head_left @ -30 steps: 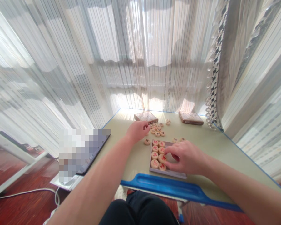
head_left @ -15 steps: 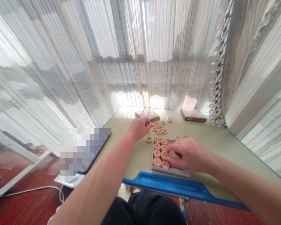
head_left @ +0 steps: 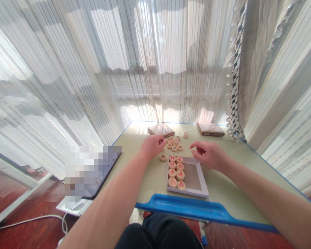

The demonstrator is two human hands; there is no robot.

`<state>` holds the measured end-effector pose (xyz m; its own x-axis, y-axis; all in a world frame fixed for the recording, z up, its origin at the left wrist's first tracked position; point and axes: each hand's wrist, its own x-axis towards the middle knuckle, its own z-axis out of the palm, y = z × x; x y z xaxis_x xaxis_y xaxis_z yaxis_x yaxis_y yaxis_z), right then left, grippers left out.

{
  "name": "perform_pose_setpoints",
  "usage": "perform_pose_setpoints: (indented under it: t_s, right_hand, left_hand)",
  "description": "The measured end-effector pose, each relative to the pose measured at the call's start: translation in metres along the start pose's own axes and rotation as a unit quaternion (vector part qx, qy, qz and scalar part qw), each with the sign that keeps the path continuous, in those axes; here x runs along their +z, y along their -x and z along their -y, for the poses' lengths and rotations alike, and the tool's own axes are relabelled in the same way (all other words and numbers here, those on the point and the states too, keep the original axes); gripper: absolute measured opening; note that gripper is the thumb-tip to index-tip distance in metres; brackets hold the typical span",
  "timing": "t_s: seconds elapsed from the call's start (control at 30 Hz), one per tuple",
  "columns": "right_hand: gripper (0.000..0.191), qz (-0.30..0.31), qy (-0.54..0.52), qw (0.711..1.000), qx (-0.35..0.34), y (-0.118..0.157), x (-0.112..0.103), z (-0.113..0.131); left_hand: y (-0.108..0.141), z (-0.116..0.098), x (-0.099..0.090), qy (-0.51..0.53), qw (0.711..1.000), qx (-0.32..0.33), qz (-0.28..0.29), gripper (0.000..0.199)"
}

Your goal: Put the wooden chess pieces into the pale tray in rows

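A shallow light-coloured box tray (head_left: 202, 180) lies near the table's front edge. Two columns of round xiangqi pieces with red characters (head_left: 180, 175) fill its left side. My right hand (head_left: 209, 155) hovers at the tray's far right corner, thumb and forefinger apart, nothing visible between them. Beyond the tray, loose xiangqi pieces (head_left: 174, 148) lie in a cluster. My left hand (head_left: 151, 146) is at the left of that cluster with its fingers curled in; whatever they hold is hidden. One black-marked piece (head_left: 163, 158) rests alone left of the tray.
Two flat boxes, the left box (head_left: 161, 129) and the right box (head_left: 210, 128), lie along the table's far side. A dark-edged tablet or screen (head_left: 106, 174), partly blurred, stands at the left. A blue trough (head_left: 189, 204) runs along the table's front edge.
My right hand has moved up and away from the pieces in the tray, uncovering its right side. My left hand stays by the loose pieces. The view has shifted slightly.
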<state>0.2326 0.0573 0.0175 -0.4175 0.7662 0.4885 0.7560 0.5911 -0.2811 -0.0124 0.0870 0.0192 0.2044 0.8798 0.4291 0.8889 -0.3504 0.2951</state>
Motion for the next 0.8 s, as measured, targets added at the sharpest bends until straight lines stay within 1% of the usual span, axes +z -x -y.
perform_pose_setpoints:
  t_s: [0.07,0.13,0.17,0.23,0.33,0.37,0.43,0.6,0.8]
  right_hand:
    - [0.02,-0.008,-0.031,0.999,0.033,-0.004,0.004,-0.008]
    - [0.021,-0.013,-0.058,0.997,0.055,-0.007,0.008,-0.014]
    - [0.021,-0.015,-0.066,0.996,0.063,-0.008,0.009,-0.017]
    - [0.021,-0.017,-0.073,0.994,0.075,-0.01,0.011,-0.02]
    - [0.021,-0.01,-0.078,0.993,0.087,-0.012,0.012,-0.024]
    - [0.021,-0.005,-0.08,0.993,0.087,-0.012,0.012,-0.024]
    - [0.022,0.006,-0.085,0.993,0.081,-0.012,0.012,-0.023]
    - [0.024,0.024,-0.088,0.994,0.056,-0.01,0.013,-0.017]
    - [0.025,0.028,-0.063,0.997,0.031,-0.011,0.014,-0.014]
  left_hand:
    - [-0.001,-0.001,0.002,0.01,0.999,0.029,-0.009,0.028]
    - [-0.002,-0.003,0.005,0.023,0.997,0.073,-0.023,0.029]
    - [-0.003,-0.005,0.006,0.028,0.995,0.09,-0.021,0.031]
    - [-0.003,-0.008,0.009,0.031,0.994,0.101,0.015,0.035]
    - [-0.002,-0.011,0.012,0.03,0.99,0.091,0.101,0.039]
    - [-0.002,-0.012,0.012,0.03,0.988,0.089,0.121,0.04]
    - [-0.003,-0.012,0.011,0.034,0.986,0.084,0.139,0.04]
    - [-0.004,-0.012,0.011,0.033,0.989,0.093,0.107,0.033]
    - [-0.002,-0.013,0.013,0.024,0.987,0.123,0.097,0.034]
